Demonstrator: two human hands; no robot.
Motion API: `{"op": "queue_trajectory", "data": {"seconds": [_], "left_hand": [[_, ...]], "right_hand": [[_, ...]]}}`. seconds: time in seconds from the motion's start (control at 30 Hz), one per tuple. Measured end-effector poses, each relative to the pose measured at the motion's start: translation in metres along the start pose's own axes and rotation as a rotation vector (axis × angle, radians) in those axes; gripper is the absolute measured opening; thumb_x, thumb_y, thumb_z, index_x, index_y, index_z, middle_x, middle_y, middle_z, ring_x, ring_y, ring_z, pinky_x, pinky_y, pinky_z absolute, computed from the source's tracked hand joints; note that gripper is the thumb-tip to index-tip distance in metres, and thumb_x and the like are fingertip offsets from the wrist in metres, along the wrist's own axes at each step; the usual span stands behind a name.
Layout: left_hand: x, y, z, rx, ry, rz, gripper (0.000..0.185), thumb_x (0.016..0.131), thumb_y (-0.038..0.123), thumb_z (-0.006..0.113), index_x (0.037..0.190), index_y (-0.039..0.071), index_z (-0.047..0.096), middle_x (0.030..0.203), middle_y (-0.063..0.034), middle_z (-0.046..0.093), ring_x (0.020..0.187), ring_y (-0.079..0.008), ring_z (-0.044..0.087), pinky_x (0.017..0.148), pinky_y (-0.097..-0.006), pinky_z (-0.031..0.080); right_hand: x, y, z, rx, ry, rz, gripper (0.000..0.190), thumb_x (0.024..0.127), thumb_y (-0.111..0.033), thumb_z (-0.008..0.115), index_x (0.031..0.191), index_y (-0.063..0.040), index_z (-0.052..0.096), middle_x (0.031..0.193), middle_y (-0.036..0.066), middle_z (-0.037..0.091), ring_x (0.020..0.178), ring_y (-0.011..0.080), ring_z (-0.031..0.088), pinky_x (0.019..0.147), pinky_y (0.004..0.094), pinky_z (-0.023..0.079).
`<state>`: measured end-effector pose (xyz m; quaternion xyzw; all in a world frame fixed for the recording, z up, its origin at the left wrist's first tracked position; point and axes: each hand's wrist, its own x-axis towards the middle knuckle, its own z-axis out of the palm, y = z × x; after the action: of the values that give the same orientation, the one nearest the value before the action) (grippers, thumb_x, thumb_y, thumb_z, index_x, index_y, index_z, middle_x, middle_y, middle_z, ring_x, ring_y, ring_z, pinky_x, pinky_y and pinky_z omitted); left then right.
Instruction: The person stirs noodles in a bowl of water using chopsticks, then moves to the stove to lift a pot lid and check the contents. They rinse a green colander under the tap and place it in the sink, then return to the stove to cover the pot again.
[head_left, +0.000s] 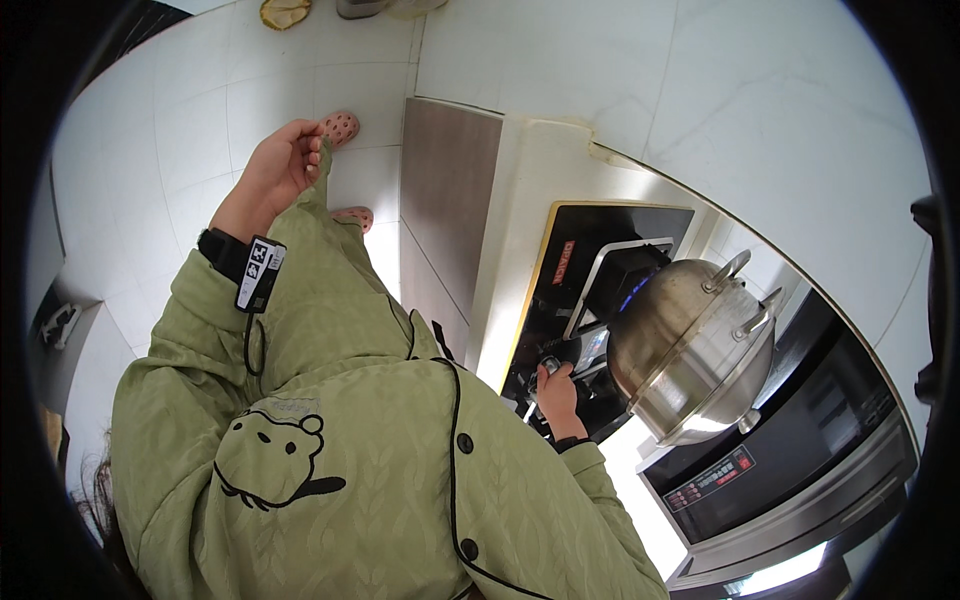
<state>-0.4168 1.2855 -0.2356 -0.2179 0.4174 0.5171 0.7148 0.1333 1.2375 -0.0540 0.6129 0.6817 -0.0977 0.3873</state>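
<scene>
My left hand (289, 161), at the upper left, has its fingers curled and pinched on the edge of the green trouser fabric (325, 165). The fingers of my right hand (557, 394) are closed around a stove knob (551, 365) at the front of the black gas cooktop (546, 319). A blue flame (637, 290) shows under a large stainless-steel pot (660, 322) with a domed lid (724, 397). The pot has metal loop handles (729, 271) on its side and a knob (748, 420) on top. Its base hides part of the burner.
Past the pot stands a black and steel range hood (795, 420). A pale counter edge (506, 225) and brown cabinet doors (450, 180) lie between me and the cooktop. Pink clogs (342, 129) stand on the white floor tiles. A yellowish husk-like piece (285, 11) lies on the floor.
</scene>
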Motion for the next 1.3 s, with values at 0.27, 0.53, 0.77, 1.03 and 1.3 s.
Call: {"op": "queue_trajectory", "data": {"seconds": [0.27, 0.53, 0.77, 1.03, 1.3], "left_hand": [[-0.001, 0.001, -0.006, 0.001, 0.021, 0.011, 0.014, 0.088, 0.018, 0.048, 0.080, 0.008, 0.054, 0.063, 0.0038, 0.051, 0.054, -0.0062, 0.047, 0.048, -0.0192, 0.038], [-0.001, -0.002, -0.011, 0.017, 0.028, 0.020, 0.014, 0.088, 0.018, 0.049, 0.079, 0.009, 0.055, 0.063, 0.0043, 0.052, 0.054, -0.0060, 0.047, 0.048, -0.0192, 0.038], [-0.001, -0.003, -0.011, 0.030, 0.031, 0.025, 0.014, 0.088, 0.019, 0.049, 0.079, 0.009, 0.055, 0.063, 0.0046, 0.052, 0.054, -0.0058, 0.047, 0.049, -0.0194, 0.038], [-0.002, -0.003, -0.009, 0.039, 0.023, 0.030, 0.014, 0.088, 0.019, 0.050, 0.079, 0.009, 0.055, 0.063, 0.0045, 0.052, 0.054, -0.0058, 0.047, 0.049, -0.0197, 0.038], [-0.001, -0.005, -0.008, 0.051, 0.030, 0.034, 0.013, 0.087, 0.019, 0.050, 0.080, 0.009, 0.056, 0.063, 0.0046, 0.052, 0.054, -0.0058, 0.047, 0.049, -0.0198, 0.039]], "right_hand": [[0.000, -0.001, -0.001, -0.010, 0.018, 0.008, 0.057, 0.089, -0.039, 0.048, 0.104, 0.013, 0.031, 0.065, 0.024, 0.059, 0.060, 0.0395, 0.060, 0.048, 0.0439, 0.049], [0.000, -0.003, -0.001, -0.040, 0.025, 0.007, 0.056, 0.088, -0.039, 0.049, 0.103, 0.012, 0.031, 0.065, 0.024, 0.059, 0.060, 0.0393, 0.061, 0.049, 0.0436, 0.049], [0.000, -0.005, -0.004, -0.024, 0.038, 0.001, 0.054, 0.088, -0.038, 0.050, 0.103, 0.011, 0.032, 0.065, 0.024, 0.059, 0.060, 0.0392, 0.061, 0.048, 0.0434, 0.049], [0.000, -0.004, -0.001, 0.000, 0.066, -0.016, 0.053, 0.088, -0.037, 0.050, 0.102, 0.010, 0.031, 0.066, 0.024, 0.059, 0.061, 0.0402, 0.060, 0.049, 0.0447, 0.048], [-0.001, -0.006, -0.002, 0.025, 0.067, 0.003, 0.052, 0.087, -0.036, 0.051, 0.102, 0.010, 0.030, 0.067, 0.025, 0.059, 0.061, 0.0409, 0.060, 0.051, 0.0455, 0.048]]}}
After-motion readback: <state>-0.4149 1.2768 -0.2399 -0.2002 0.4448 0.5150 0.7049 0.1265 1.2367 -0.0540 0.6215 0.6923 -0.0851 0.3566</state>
